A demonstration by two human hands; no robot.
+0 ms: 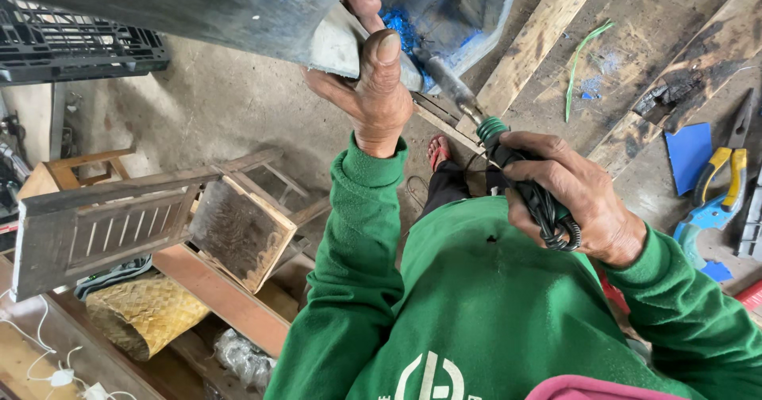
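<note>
My left hand (371, 82) grips the lower edge of a grey plastic piece (238, 7) marked with blue patches, thumb pressed on its pale corner. My right hand (567, 198) is closed around the black and green handle of a soldering iron (496, 134), with its coiled black cord bunched in the palm. The iron's metal tip (448, 82) points up to the blue-stained seam of the plastic piece, right beside my left thumb. Both sleeves are green.
A scorched wooden workbench (635, 67) lies on the right, with pliers with yellow and blue handles (718, 186) and a blue plastic shard (689, 152) on it. Wooden chairs (151, 217), a woven basket (143, 314) and a black crate (71, 43) stand on the left.
</note>
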